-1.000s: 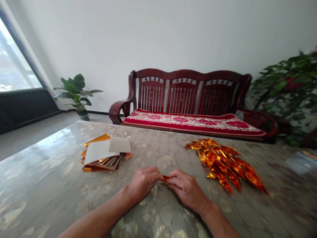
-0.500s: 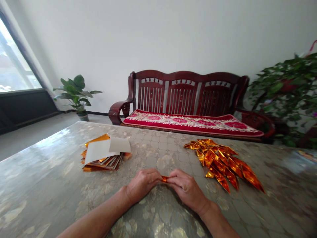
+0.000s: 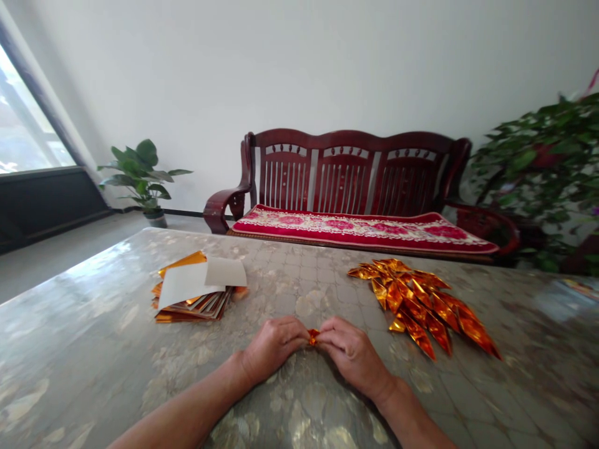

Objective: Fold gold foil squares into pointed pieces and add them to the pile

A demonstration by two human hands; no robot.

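Gold foil scrap [image 3: 313, 337] pinched between left hand [image 3: 274, 350], right hand [image 3: 353, 355], seemingly folded small

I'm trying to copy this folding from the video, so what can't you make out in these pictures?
Head view only:
- Gold foil piece: its fold is mostly hidden by the left hand and right hand.
- Foil stack: its upper sheets are partly covered by white paper.
- Item at the table's right edge: blurred and too small to identify.
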